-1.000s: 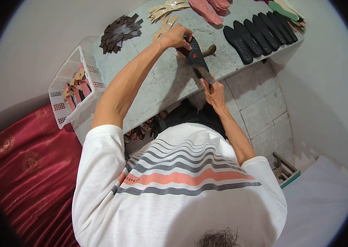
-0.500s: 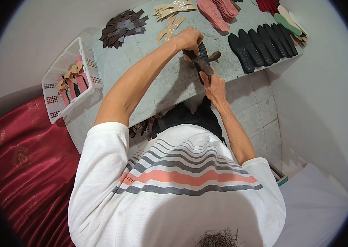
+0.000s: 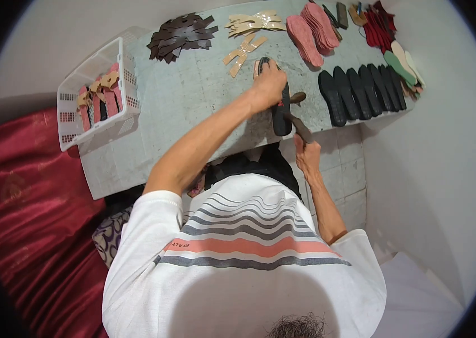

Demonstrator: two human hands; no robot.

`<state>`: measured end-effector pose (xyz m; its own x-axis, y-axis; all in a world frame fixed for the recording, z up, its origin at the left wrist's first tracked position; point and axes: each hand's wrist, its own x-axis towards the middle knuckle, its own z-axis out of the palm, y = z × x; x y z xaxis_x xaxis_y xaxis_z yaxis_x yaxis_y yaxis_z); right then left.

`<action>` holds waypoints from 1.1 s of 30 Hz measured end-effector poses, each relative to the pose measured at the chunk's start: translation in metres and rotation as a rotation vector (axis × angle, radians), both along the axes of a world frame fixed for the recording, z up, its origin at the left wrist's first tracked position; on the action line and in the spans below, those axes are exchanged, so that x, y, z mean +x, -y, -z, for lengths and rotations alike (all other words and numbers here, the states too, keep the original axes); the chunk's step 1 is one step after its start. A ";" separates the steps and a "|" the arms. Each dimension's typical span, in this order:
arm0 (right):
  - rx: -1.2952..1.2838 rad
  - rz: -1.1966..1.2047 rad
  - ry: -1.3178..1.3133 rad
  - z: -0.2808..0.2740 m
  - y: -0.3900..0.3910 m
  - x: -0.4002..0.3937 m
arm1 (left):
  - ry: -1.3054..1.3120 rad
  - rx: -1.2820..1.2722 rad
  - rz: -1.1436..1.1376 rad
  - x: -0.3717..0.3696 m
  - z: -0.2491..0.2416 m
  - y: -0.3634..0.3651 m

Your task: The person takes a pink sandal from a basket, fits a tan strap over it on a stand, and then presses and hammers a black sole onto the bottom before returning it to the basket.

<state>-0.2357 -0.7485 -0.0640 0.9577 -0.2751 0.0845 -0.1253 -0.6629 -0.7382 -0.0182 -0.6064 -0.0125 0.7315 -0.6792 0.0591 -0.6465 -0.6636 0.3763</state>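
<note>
My left hand [image 3: 270, 87] is wrapped over the upper part of a black shoe sole [image 3: 282, 121], which lies lengthwise near the table's front edge. In my right hand [image 3: 309, 156] is a dark hammer-like tool [image 3: 301, 128], its upper end close beside the sole's lower end. A brown rounded piece [image 3: 298, 97] sticks out to the right from beneath the sole; the rest of it is hidden. Cream strap pieces [image 3: 243, 53] lie just beyond my left hand.
On the table [image 3: 176, 112] are dark brown straps [image 3: 180, 35], pink insoles [image 3: 304, 40], a row of black soles [image 3: 333, 97] and red pieces [image 3: 378, 31]. A white basket [image 3: 130, 84] with pink and tan pieces stands at the left. Red cloth [image 3: 35, 197] hangs beside it.
My right hand and the tool have moved down, away from the sole. My left hand has come lower, and more of the sole's lower end shows.
</note>
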 end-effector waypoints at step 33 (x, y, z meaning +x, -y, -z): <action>-0.219 -0.971 -0.123 -0.084 0.056 0.249 | 0.070 -0.013 -0.574 -0.082 0.007 0.061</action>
